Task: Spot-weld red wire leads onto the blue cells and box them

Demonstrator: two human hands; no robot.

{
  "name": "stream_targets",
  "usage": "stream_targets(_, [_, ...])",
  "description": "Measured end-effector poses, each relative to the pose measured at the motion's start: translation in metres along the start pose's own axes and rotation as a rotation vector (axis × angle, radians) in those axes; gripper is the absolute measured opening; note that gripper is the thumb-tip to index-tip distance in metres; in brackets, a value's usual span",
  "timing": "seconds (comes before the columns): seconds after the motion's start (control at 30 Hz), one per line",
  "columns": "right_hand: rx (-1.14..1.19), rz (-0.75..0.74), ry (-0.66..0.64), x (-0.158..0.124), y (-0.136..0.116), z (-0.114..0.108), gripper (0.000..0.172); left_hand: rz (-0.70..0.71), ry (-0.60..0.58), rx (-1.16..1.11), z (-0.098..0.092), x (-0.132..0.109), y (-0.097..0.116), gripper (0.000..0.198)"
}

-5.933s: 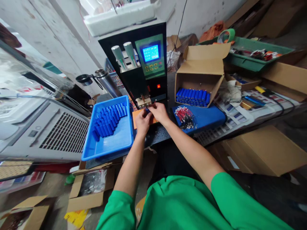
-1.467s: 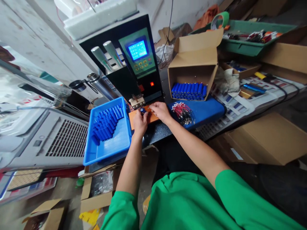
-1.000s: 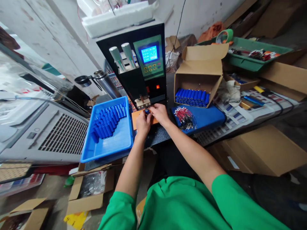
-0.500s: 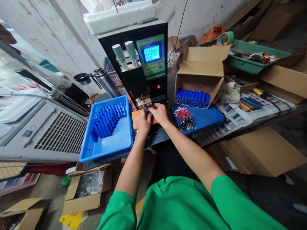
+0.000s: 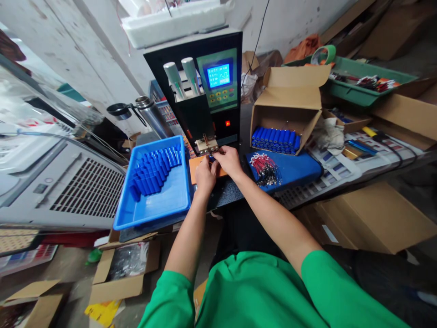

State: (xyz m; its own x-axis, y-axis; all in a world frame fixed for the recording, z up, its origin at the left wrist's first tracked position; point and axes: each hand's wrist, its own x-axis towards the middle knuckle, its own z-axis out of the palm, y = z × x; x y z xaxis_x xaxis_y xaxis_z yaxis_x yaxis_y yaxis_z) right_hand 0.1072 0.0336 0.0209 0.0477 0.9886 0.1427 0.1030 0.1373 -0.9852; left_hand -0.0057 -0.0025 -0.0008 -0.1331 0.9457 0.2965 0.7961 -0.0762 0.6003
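Note:
My left hand and my right hand meet over an orange pad, both closed around one small blue cylindrical cell. The cell sits just under the electrode head of a black spot-welding machine with a lit blue screen. A blue tray left of my hands holds several blue cells. An open cardboard box to the right holds a row of blue cells. A bundle of red wired parts lies on a blue pad by my right wrist.
A grey vented appliance stands at the left. A steel flask is behind the tray. A green tray of small parts sits at the back right. Cardboard boxes stand under the bench, and one on the floor holds bagged parts.
Over the last seconds my hands have stayed at the electrode head with the cell; only small finger shifts and head movement show.

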Motion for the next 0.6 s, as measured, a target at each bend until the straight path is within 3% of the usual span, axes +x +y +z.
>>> stream_targets(0.6, [0.003,-0.023,0.019,-0.0014,0.0006,0.0002,0.012,-0.022,0.003,0.017,0.0008,-0.0014,0.0027,0.025])
